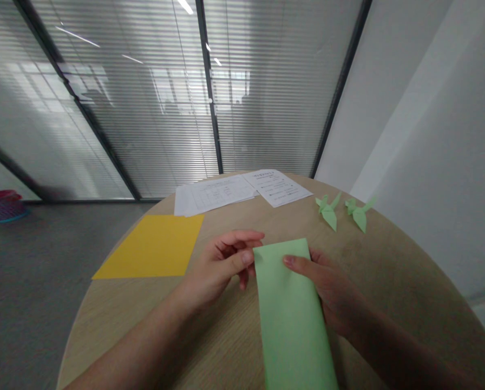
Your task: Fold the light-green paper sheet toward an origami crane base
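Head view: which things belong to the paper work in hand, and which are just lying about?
In use:
- green paper, held by the right hand
- left hand, at the paper's far left corner

Lying about, it seems:
- yellow sheet
- printed pages
- two folded green birds, possibly related by colour
- basket, far left

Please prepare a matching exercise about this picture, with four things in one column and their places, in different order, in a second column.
1. green paper
2. yellow sheet
3. two folded figures
4. printed white sheets

A. at the far side of the table
B. on the table's right side
C. in the right hand
D. on the table's left side

Pairs: 1-C, 2-D, 3-B, 4-A
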`<state>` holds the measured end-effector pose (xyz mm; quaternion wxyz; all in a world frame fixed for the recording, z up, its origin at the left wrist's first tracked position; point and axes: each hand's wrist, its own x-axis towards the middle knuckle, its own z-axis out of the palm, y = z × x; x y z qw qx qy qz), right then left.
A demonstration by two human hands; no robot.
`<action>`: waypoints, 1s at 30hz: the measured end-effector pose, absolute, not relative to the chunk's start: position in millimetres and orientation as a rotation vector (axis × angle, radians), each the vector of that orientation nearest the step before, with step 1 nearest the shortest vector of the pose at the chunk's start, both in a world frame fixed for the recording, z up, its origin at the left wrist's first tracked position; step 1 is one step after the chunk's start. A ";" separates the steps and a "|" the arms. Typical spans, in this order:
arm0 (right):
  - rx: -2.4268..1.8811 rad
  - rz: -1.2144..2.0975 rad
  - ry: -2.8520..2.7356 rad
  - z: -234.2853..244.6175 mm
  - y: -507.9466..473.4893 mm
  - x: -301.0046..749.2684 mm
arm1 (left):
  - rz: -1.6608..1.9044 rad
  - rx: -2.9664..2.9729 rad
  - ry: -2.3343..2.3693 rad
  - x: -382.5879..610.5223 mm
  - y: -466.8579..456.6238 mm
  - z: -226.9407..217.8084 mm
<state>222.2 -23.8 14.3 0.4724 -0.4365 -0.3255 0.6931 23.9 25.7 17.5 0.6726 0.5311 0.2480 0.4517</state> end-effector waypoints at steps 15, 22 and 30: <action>-1.122 1.463 -0.817 8.2 -21.3 223.3 | 0.874 1.504 0.939 32.2 18.8 28.0; -1.114 1.473 -0.795 6.3 -21.6 220.1 | 0.885 1.530 0.946 31.9 21.7 23.3; -1.000 1.650 -0.812 2.9 -5.0 233.1 | 0.807 1.539 1.008 27.0 31.6 19.4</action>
